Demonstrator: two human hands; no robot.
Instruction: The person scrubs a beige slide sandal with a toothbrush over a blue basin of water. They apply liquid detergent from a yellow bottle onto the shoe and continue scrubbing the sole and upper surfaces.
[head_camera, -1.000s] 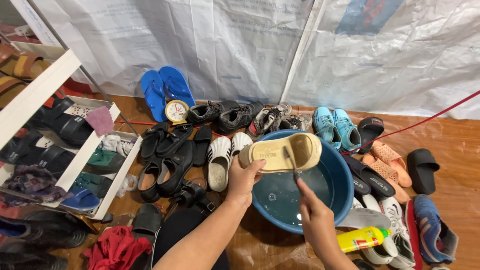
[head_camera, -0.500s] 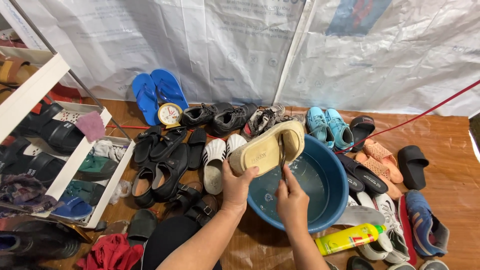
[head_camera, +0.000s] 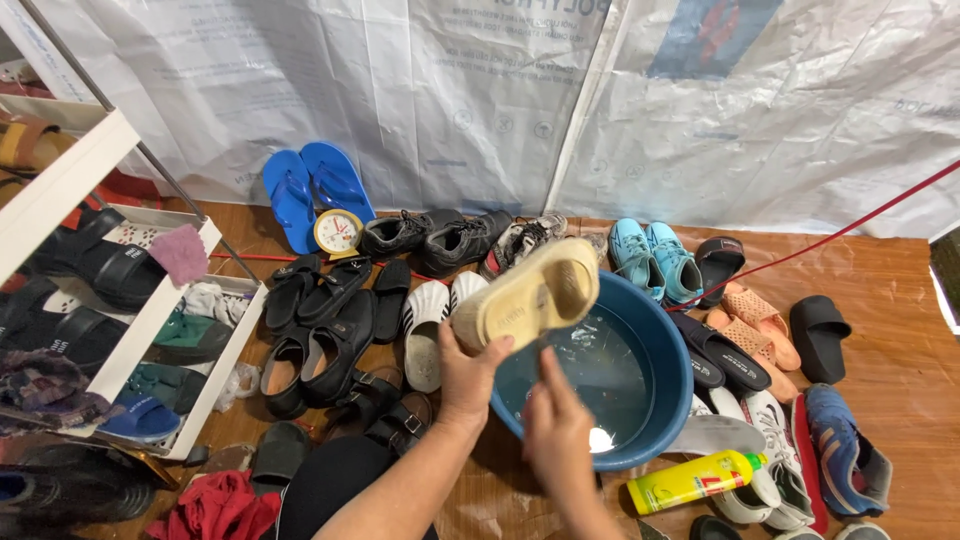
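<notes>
One view only, from the head camera. Much of it is cut off or masked: both forearms run out of the bottom edge, the shoe rack (head_camera: 150, 330) is cropped at the left, and the shoes at the lower right are only partly in frame. The right hand (head_camera: 558, 432) shows its back to the camera, so whatever its curled fingers hold is hidden; a thin dark edge pokes up toward the slipper, too small to identify, so its grip cannot be told. The far rim of the blue basin (head_camera: 665, 395) is covered by the slipper.

Compared with half a second ago, the beige slipper (head_camera: 530, 297) sits tilted more steeply, toe end raised to the right, and the right hand has dropped slightly below it.

The left hand (head_camera: 468, 375) reaches up from below, fingers clenched round the slipper's heel end, holding it sole-outward above the basin's near-left rim. The right hand hovers over the water, just beneath the slipper. A yellow bottle (head_camera: 695, 480) lies on the floor beside the basin.
</notes>
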